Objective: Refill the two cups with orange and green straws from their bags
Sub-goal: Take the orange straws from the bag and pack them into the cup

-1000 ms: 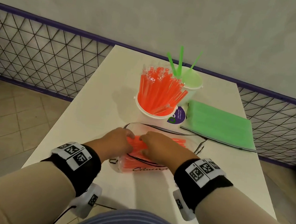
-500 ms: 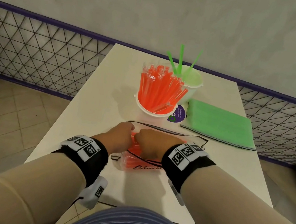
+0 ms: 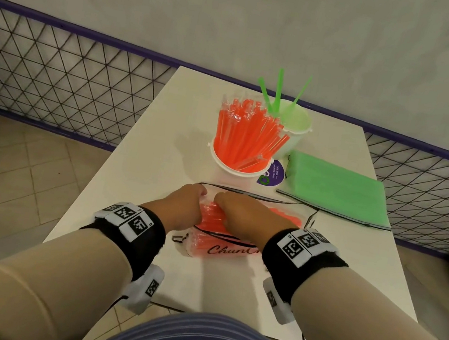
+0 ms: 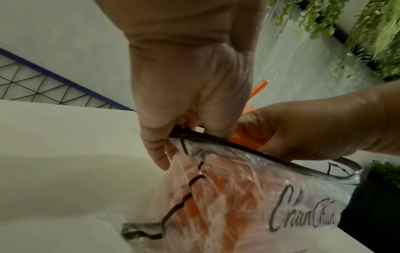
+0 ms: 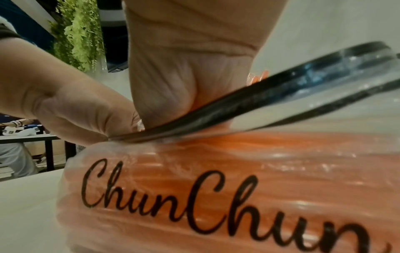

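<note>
A clear zip bag of orange straws (image 3: 223, 249), lettered "ChunChun", lies on the white table (image 3: 163, 143) in front of me. My left hand (image 3: 185, 207) pinches the black zip edge (image 4: 194, 135) at the bag's left end. My right hand (image 3: 243, 213) reaches into the open mouth, its fingers curled over orange straws (image 4: 246, 138); the fingertips are hidden. Behind the bag stands a white cup packed with orange straws (image 3: 243, 143). Further back, a second cup (image 3: 297, 122) holds three green straws. A flat bag of green straws (image 3: 334, 189) lies to the right.
A purple round sticker (image 3: 272, 172) lies between the orange cup and the green bag. A mesh fence with a purple rail (image 3: 70, 82) runs behind the table, below a grey wall. The floor beside the table is tiled.
Both hands stay at the bag's mouth. My right wrist swung left, then back a little, and the bag's near side has bunched up under the hands.
</note>
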{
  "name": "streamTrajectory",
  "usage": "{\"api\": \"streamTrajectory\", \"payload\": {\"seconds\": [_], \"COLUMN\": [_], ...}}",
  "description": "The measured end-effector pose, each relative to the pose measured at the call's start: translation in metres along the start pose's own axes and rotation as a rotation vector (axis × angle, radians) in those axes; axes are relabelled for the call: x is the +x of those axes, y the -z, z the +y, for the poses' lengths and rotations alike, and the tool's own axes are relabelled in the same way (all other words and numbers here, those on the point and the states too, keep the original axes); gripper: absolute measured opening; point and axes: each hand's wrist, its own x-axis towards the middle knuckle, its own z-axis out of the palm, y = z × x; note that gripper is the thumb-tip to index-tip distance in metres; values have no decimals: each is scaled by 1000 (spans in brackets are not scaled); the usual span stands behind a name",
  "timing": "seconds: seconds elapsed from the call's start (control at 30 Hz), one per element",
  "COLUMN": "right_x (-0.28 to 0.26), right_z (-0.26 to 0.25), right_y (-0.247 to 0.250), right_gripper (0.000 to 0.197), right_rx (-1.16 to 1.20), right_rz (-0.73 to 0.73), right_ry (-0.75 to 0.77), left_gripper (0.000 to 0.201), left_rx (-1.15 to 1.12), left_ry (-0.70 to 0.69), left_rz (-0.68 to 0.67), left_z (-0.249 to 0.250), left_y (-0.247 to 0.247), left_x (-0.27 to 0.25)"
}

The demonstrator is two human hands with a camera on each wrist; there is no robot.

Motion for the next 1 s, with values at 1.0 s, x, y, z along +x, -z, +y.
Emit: {"api": "streamTrajectory", "payload": {"seconds": [1.0], "right_x": [-58], "right_z": [-10], "right_y": [171], "right_gripper": [12], "right_rx": [1148], "right_rz": [938], "right_ry": [-113], "left_gripper": [54], "left_rx": [-193], "left_ry": [-186], "left_rz": [310], "left_z": [44], "left_y": [30], "left_x": [11]}}
